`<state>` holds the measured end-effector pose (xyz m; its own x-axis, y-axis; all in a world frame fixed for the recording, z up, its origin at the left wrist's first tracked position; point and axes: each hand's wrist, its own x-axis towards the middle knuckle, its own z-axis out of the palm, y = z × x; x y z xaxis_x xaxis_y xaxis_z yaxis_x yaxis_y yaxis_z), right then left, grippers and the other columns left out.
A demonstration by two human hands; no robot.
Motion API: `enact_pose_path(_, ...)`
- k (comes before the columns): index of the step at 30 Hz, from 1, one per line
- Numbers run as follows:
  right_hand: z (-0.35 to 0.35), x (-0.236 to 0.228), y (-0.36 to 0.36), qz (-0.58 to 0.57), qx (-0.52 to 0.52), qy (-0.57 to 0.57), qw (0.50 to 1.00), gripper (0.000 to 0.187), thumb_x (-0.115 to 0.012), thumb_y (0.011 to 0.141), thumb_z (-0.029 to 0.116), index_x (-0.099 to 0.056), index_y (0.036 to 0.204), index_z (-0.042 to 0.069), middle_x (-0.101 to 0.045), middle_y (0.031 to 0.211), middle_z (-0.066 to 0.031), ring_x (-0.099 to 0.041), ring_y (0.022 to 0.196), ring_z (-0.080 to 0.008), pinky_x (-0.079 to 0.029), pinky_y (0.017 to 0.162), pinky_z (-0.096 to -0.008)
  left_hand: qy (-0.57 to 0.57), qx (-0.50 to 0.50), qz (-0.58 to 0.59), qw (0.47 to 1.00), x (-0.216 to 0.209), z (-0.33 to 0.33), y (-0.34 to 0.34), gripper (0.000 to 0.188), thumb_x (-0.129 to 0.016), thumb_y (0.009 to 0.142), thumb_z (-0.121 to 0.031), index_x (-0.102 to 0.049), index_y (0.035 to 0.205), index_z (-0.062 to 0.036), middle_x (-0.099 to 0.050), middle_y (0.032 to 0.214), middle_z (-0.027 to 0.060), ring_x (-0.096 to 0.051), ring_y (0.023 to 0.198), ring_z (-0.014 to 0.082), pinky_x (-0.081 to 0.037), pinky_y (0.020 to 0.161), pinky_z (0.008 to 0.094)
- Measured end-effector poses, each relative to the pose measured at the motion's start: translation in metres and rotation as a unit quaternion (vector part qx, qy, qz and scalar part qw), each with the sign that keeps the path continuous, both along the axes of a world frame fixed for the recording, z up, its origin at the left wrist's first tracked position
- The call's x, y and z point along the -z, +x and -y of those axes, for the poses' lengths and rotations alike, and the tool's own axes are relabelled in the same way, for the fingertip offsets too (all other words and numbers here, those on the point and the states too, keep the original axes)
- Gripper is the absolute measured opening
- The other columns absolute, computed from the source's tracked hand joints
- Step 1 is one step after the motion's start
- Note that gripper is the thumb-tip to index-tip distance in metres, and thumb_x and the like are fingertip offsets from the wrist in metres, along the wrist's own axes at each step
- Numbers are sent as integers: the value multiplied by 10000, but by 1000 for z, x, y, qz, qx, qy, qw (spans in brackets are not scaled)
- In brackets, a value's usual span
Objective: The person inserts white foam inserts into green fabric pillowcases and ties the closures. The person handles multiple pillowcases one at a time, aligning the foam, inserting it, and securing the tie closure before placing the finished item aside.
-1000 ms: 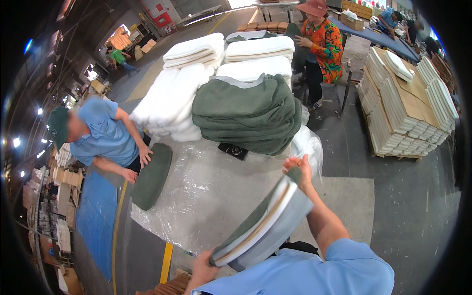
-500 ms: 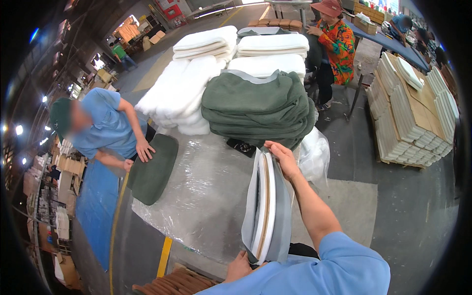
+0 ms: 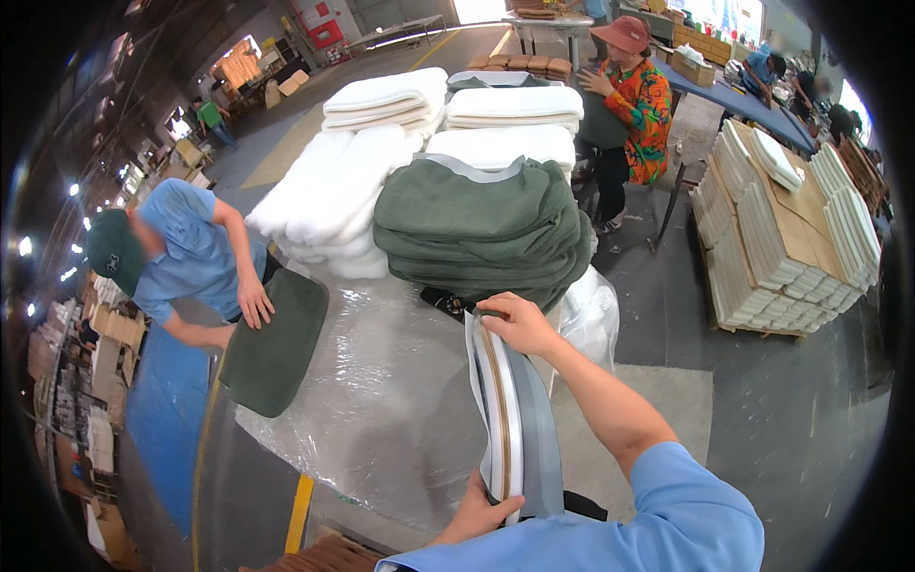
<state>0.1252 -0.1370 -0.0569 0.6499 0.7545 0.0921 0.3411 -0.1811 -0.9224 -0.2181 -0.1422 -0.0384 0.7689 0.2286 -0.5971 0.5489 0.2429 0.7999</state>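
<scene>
A long cushion [image 3: 503,419] stands on edge before me, its white padding and tan core strip showing between the flaps of an open grey fabric cover [image 3: 539,434]. At its far end my right hand [image 3: 519,322] is closed on the cover's edge, fingers bent over the corner. My left hand [image 3: 484,507] grips the near end, thumb across the white padding and the other fingers partly hidden. Just beyond my right hand lies a pile of dark green fabric covers [image 3: 477,229]. A small black patterned item [image 3: 444,303] shows beside the pile, partly covered.
Clear plastic sheeting covers the table [image 3: 367,381]. White padding stacks [image 3: 329,191] stand at the back. On the left, a co-worker [image 3: 195,248] presses a green cushion [image 3: 276,343]. Another person [image 3: 639,114] sits far right, near a loaded pallet [image 3: 772,238]. Brown bundles [image 3: 329,555] lie low in front.
My right hand has gone from lying flat along the cover's far end to bending over its corner. My left thumb has come up onto the padding. The grey flaps sit closer to it.
</scene>
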Motion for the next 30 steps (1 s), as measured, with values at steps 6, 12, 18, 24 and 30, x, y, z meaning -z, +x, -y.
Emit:
enact_pose_path(6, -1, -7, 2, 18, 6, -30, 999, 392, -757, 929, 253, -765, 1282, 83, -698, 1282, -110, -684, 965, -239, -556, 905, -366, 68, -3, 121, 990, 48, 17, -3, 1165, -817, 845, -207, -60, 1701, 24, -298, 1619, 298, -373, 1516, 390, -320, 1259, 480)
enact_pose_path(12, 15, -9, 3, 10, -12, -27, 1000, 447, -763, 893, 161, -736, 1336, 105, -659, 1314, -84, -638, 958, -190, -547, 882, -336, 253, 52, 101, 961, 28, 22, 14, 1105, -821, 855, -246, -146, 1682, 41, -368, 1554, 321, -407, 1484, 425, -346, 1241, 487)
enact_pose_path(18, 13, -13, 15, -5, -83, -13, 996, 462, -743, 869, 129, -740, 1330, 100, -645, 1386, -91, -649, 1024, -211, -537, 949, -350, 304, -39, 182, 934, 13, -32, 110, 755, -792, 914, -238, -453, 1532, 31, -574, 1292, 237, -589, 1206, 357, -485, 1043, 449)
enact_pose_path(24, -2, -16, 42, 29, -210, 8, 977, 355, -746, 915, 121, -765, 1266, 72, -701, 1364, -115, -680, 1153, -232, -536, 989, -361, 369, -124, 168, 906, 12, -95, 204, 359, -701, 976, -148, -650, 1275, 45, -714, 1023, 139, -673, 907, 217, -543, 853, 368)
enact_pose_path(30, 3, 8, 44, -46, -175, 50, 982, 199, -738, 995, 160, -789, 1110, 5, -742, 1227, -121, -691, 1102, -207, -535, 980, -344, 359, -133, 176, 907, 8, -105, 211, 218, -658, 1017, -178, -686, 979, 35, -690, 797, 76, -625, 708, 171, -513, 678, 352)
